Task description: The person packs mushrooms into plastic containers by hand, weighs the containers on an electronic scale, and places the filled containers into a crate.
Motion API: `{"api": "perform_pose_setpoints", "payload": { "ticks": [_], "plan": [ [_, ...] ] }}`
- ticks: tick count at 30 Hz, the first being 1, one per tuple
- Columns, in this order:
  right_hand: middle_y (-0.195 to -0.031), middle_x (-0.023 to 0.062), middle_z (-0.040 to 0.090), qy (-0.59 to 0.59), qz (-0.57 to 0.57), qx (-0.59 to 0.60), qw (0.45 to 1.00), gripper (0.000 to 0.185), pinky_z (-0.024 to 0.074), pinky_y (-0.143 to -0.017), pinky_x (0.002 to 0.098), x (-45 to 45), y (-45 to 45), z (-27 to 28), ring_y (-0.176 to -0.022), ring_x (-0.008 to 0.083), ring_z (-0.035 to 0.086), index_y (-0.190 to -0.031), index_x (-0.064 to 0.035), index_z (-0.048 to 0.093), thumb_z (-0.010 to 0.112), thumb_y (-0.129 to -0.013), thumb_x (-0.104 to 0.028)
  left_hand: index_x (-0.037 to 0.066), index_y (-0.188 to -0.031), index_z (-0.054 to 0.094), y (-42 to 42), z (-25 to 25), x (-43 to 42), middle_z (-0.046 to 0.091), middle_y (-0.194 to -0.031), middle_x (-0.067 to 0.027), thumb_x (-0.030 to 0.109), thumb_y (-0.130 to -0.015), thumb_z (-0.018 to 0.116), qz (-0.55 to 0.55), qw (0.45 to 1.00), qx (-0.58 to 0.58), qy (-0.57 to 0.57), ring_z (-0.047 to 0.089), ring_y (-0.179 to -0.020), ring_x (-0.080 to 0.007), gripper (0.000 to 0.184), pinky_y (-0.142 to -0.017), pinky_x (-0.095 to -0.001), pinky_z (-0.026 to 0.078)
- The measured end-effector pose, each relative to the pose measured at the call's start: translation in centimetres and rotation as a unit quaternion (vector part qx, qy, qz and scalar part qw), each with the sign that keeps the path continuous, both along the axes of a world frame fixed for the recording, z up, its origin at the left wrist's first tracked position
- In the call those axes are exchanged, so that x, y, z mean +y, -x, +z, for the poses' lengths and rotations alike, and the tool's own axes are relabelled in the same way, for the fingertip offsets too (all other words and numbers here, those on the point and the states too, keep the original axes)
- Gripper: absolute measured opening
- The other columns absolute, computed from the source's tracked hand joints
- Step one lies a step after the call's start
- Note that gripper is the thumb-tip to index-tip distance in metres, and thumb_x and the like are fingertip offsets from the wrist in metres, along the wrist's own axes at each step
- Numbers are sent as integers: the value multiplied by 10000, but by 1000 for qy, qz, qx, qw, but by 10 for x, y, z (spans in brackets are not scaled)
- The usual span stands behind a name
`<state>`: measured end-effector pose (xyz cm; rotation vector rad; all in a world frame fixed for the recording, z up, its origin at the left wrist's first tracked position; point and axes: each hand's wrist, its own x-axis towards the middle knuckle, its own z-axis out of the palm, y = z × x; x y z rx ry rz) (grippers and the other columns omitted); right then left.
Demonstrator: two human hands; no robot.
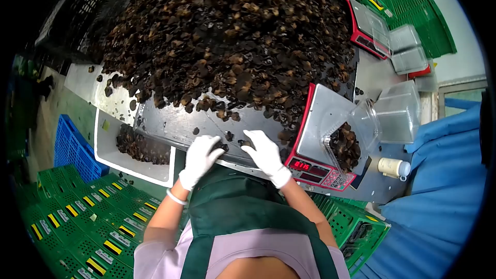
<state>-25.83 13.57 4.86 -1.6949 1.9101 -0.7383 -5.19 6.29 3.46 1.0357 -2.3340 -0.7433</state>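
Pieces, frilly and dark-brown [227, 57], lie mostly unboxed far, one clear plastic box [329, 147] (right, on red-grey scale [323, 119]) holding some, your white-gloved left hand [201, 157] and right hand [265, 156] apart, grips unclear.

Crinkled brown-black fungus pieces [243, 46], loosely heaped on a grey surface [168, 119].

Left hand [199, 159] and right hand [264, 155] at the near edge of the table [170, 119] | beyond them, mushroom heap [222, 46] | just right, scale [318, 119], filled tub [330, 152] on top | farther right, bottle [388, 167] | out left, bin [105, 142], mushrooms [142, 147] inside
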Motion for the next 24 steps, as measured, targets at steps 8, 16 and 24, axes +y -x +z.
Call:
{"api": "perform_pose_setpoints", "payload": {
  "ticks": [8,16,24],
  "plan": [
    [-915,48,582,40,47,-48,997,319,519,-707,276,-24,-41,-42,-820,172,602,-1078,-141,618,642,-771,-60,58,-931,564,-37,-20,-13,577,-956,-95,52,-742,668,-65,995,30,-74,564,-912,-281,216,-803,-360,469],
    [-1012,83,589,-14,-168,-675,718,231,502,-591,281,-31,21,-33,-812,159,571,-1115,-79,524,569,-934,-215,39,-1157,570,-46,-14,-78,584,-965,-40,14,-840,581,60,924,205,-318,552,-881,-128,318,-808,-253,456],
    [-1250,121,526,109,-124,198,966,555,479,-910,361,-136,7,-14,-1111,297,527,-1279,-147,530,716,-756,-143,70,-1168,565,27,-33,-97,556,-1011,-104,58,-797,545,-94,994,-6,62,555,-922,-278,372,-745,-359,491]
  ]
}}
